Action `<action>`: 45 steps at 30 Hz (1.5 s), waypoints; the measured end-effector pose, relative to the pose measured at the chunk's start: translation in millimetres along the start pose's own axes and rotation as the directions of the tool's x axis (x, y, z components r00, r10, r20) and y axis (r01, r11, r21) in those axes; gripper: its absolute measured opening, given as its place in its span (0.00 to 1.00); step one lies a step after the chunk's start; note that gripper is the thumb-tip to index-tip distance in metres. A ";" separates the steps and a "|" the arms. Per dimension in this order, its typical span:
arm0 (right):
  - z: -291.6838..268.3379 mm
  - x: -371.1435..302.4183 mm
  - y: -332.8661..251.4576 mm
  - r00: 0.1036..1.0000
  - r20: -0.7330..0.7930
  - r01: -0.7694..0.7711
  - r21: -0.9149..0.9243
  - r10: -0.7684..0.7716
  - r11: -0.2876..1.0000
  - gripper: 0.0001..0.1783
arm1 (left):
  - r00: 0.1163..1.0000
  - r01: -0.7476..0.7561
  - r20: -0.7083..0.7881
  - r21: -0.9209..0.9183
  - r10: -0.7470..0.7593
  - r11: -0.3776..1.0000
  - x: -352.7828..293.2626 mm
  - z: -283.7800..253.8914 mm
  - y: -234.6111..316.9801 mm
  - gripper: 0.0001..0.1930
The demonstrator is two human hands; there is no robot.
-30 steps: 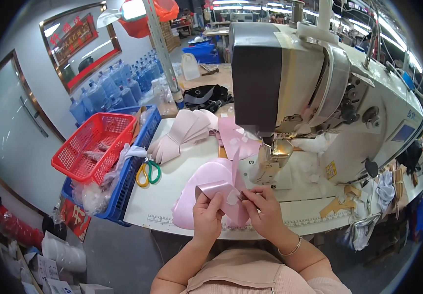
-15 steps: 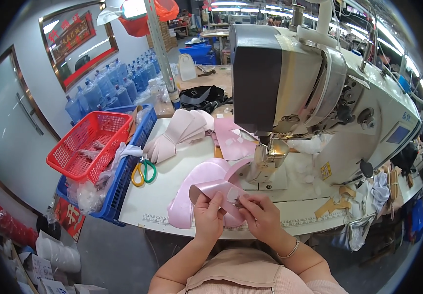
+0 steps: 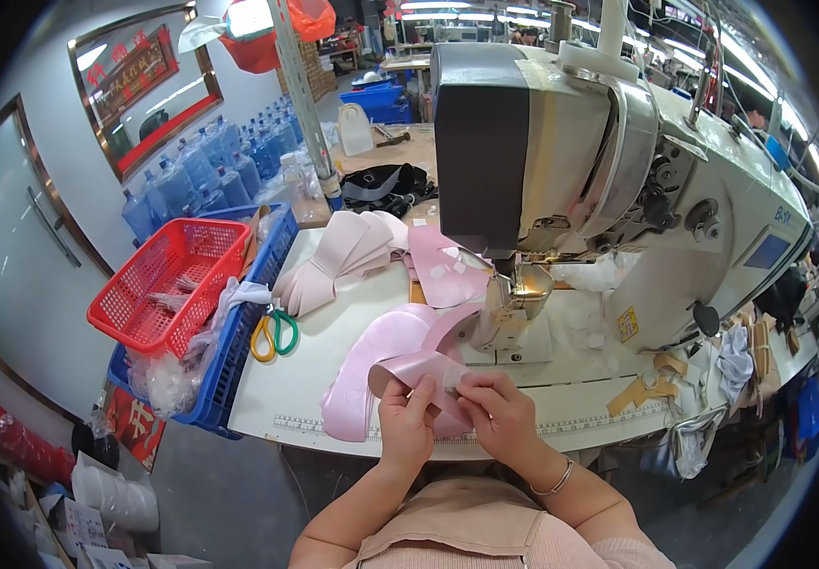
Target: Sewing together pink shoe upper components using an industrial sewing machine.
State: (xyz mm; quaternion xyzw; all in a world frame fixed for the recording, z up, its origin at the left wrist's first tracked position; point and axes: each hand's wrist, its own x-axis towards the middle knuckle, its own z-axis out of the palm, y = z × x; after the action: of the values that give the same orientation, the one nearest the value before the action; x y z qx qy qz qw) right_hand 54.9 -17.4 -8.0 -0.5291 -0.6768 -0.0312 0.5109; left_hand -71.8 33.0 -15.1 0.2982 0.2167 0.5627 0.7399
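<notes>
the left hand (image 3: 404, 422) and right hand (image 3: 496, 417) were both closed in a pinch on a glossy pink curved fabric strip (image 3: 419, 368), held at the near edge of the white bench (image 3: 314, 375). a pale pink curved panel (image 3: 371, 365) lay under it. just beyond stood the white industrial sewing machine (image 3: 618, 190); yellow-and-green scissors (image 3: 272, 334) and a red plastic mesh basket (image 3: 167, 284) lay to the left.
</notes>
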 end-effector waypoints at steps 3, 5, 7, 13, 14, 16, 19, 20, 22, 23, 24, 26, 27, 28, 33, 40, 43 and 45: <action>0.3 -2.1 -1.0 0.997 -0.047 -0.057 0.101 0.062 0.993 0.14 | 1.000 0.004 -0.007 -0.011 -0.004 1.000 -0.7 2.2 -0.4 0.11; -1.9 -1.5 -4.6 0.996 -0.074 -0.041 0.024 0.043 0.999 0.14 | 1.000 -0.002 -0.015 -0.010 0.002 1.000 -0.2 3.3 -0.4 0.11; -0.8 -2.5 -4.4 0.999 -0.048 -0.012 -0.014 0.012 1.000 0.14 | 1.000 0.020 -0.018 -0.010 -0.021 1.000 -0.7 2.6 0.1 0.11; -0.3 0.0 -2.1 0.998 -0.007 0.055 -0.076 -0.056 0.996 0.14 | 1.000 0.024 -0.002 0.031 -0.024 0.999 -1.4 -1.9 -5.1 0.12; -0.5 -0.6 -1.0 0.998 -0.003 0.062 -0.086 -0.062 0.994 0.14 | 1.000 0.026 -0.002 0.032 -0.026 0.999 -1.9 -2.0 -5.2 0.12; -2.3 -2.8 -1.3 0.999 -0.043 0.028 -0.043 -0.030 0.999 0.14 | 1.000 0.014 -0.012 0.042 -0.014 0.999 -1.7 -2.0 -5.2 0.12; -4.7 -2.4 -5.2 0.998 -0.064 -0.020 -0.015 0.019 1.000 0.14 | 0.999 0.012 -0.032 0.007 -0.012 1.000 -0.8 2.0 -4.6 0.12; -4.4 -2.0 -6.4 0.998 -0.048 -0.033 -0.032 0.031 0.999 0.14 | 0.999 0.013 -0.032 0.007 -0.013 1.000 -0.6 0.9 -4.8 0.12; 0.5 -3.4 -7.6 0.996 -0.056 -0.073 -0.009 0.072 0.997 0.14 | 0.999 0.026 -0.021 0.014 -0.025 1.000 0.5 -0.2 -6.1 0.12; 3.1 -4.0 -6.7 0.992 -0.061 -0.111 0.019 0.112 0.994 0.14 | 0.999 0.028 -0.018 0.014 -0.027 1.000 0.2 0.0 -6.6 0.12; 3.6 -5.2 -2.8 0.992 -0.062 -0.111 0.018 0.112 0.994 0.14 | 1.000 0.021 -0.005 0.014 -0.021 1.000 -1.3 0.1 -7.6 0.12; 5.7 -6.7 8.5 0.996 0.077 0.054 -0.007 -0.053 0.999 0.17 | 1.000 0.013 0.008 0.017 -0.013 1.000 -2.5 -0.2 -6.6 0.12; 8.5 -2.1 13.4 0.987 0.055 0.152 -0.019 -0.151 0.988 0.18 | 0.998 0.056 0.023 0.058 -0.058 0.997 -0.6 -1.3 -3.3 0.13; 4.6 -1.7 11.3 0.987 0.049 0.155 -0.015 -0.155 0.988 0.18 | 0.994 0.098 0.035 0.101 -0.102 0.990 1.3 -2.9 0.7 0.13; -27.6 -8.4 2.3 0.996 -0.027 -0.071 0.227 0.080 0.971 0.13 | 0.897 0.145 0.438 -0.178 -0.053 0.973 23.5 -53.6 16.0 0.14; -36.0 7.5 -23.6 0.927 0.338 -0.209 0.099 0.164 0.973 0.14 | 0.903 -0.082 0.429 0.106 0.029 0.991 15.9 -66.4 22.2 0.26; -11.6 -6.6 -3.6 0.933 0.346 -0.191 0.232 0.103 0.954 0.14 | 0.904 -0.128 0.426 0.194 0.034 0.973 16.5 -60.9 21.4 0.29; -10.7 1.1 -3.8 0.942 0.331 -0.123 0.174 0.059 0.977 0.13 | 0.892 -0.156 0.452 0.259 0.023 0.953 15.6 -56.5 21.3 0.30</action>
State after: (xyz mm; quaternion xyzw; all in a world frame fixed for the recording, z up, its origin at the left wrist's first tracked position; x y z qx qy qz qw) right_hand 59.2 -24.6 -0.3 -0.5060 -0.7260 0.1455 0.4423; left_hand -119.6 63.2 -41.4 0.5329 0.1081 0.4758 0.6913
